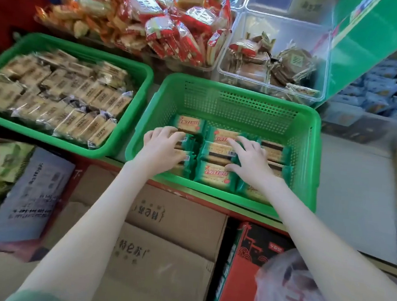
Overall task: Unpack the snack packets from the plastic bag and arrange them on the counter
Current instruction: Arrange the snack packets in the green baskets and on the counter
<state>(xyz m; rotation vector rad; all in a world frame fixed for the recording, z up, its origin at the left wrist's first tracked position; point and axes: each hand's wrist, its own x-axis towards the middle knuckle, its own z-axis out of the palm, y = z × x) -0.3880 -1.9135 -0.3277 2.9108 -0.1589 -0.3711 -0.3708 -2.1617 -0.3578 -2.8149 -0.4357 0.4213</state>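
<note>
Shop stock crowds every side, and right of a full basket (87, 46) of pale packets the green basket (239, 99) holds the snack packets (214, 175) in rows. Uneven pressure could skew those rows, I'd judge. Left hand (163, 147) lies bent-fingered on them, grip unclear, right hand (249, 159) spread flat, both arms outstretched; the plastic bag (295, 291) slumps by the right elbow.
</note>
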